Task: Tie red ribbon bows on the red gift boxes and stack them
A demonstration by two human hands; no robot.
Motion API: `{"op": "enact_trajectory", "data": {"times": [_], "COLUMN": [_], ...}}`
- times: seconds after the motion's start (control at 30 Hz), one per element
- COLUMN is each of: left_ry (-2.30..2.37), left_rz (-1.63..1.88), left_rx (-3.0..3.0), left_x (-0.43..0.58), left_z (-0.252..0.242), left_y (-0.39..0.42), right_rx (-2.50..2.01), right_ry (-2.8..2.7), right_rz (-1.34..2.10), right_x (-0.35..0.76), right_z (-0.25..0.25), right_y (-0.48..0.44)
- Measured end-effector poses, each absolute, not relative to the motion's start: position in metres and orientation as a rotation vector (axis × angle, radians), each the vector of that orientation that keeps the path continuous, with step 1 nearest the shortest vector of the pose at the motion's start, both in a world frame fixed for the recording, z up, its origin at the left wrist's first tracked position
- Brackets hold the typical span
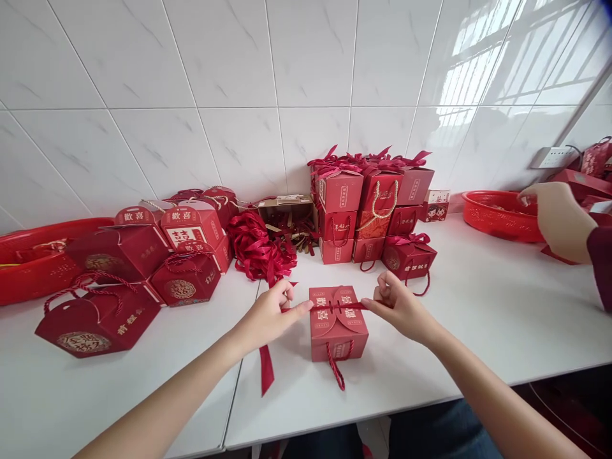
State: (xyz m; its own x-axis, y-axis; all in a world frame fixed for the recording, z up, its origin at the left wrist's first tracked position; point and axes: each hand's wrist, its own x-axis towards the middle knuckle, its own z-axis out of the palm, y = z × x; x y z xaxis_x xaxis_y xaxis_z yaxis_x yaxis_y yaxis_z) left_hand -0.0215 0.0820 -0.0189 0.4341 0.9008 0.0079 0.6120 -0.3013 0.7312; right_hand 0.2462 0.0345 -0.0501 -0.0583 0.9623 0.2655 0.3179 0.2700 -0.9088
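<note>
A small red gift box (340, 331) with gold lettering stands closed on the white table in front of me. A dark red ribbon (266, 373) runs across its top, through slots in the curved flaps. On the left side of the box, my left hand (268, 312) pinches one part of the ribbon, and a loose tail hangs below it. My right hand (399, 309) pinches the ribbon at the box's right edge. Between the two hands the ribbon looks taut. A red cord handle (336, 370) droops down the box's near face.
Behind are a heap of red ribbon (261, 245), an open carton (289, 217) and stacked ribboned boxes (340, 191). Several larger boxes (102, 315) stand left, beside a red basket (43, 274). Another person's hand (559, 213) is at a red basket (492, 217) on the right.
</note>
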Motion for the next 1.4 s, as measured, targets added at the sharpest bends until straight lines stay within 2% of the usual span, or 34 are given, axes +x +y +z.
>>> {"op": "enact_trajectory", "data": {"times": [0.1, 0.2, 0.33, 0.43, 0.53, 0.63, 0.93, 1.03, 1.17, 1.27, 1.4], "left_ry": [1.299, 1.237, 0.946, 0.82, 0.869, 0.878, 0.956, 0.938, 1.044, 1.081, 0.997], "left_rz": [0.545, 0.292, -0.044, 0.089, 0.428, 0.608, 0.779, 0.841, 0.905, 0.837, 0.826], "left_rx": [2.032, 2.008, 1.92, 1.787, 1.683, 1.736, 1.863, 1.983, 2.437, 2.619, 2.557], "left_x": [-0.034, -0.042, -0.036, -0.02, -0.003, 0.008, 0.012, 0.016, 0.022, 0.022, 0.017], "left_z": [-0.016, -0.003, 0.021, 0.031, 0.031, 0.025, 0.013, 0.007, -0.005, -0.016, -0.024], "left_y": [0.09, 0.103, 0.11, 0.096, 0.074, 0.056, 0.05, 0.046, 0.038, 0.035, 0.039], "right_rx": [-1.219, -1.327, -1.434, -1.289, -1.195, -1.166, -1.068, -1.07, -1.179, -1.284, -1.399], "right_ry": [-1.816, -1.993, -1.771, -1.573, -1.547, -1.514, -1.417, -1.523, -1.621, -1.688, -1.709], "right_rz": [0.691, 0.445, -0.074, -0.251, -0.11, 0.011, -0.072, 0.139, 0.502, 0.587, 0.72], "right_x": [0.256, 0.254, 0.236, 0.222, 0.214, 0.21, 0.204, 0.199, 0.192, 0.192, 0.197], "right_z": [-0.042, -0.034, -0.029, -0.024, -0.016, -0.015, -0.022, -0.017, -0.012, -0.009, -0.006], "right_y": [0.024, 0.013, 0.012, 0.017, 0.024, 0.029, 0.024, 0.019, 0.014, 0.014, 0.019]}}
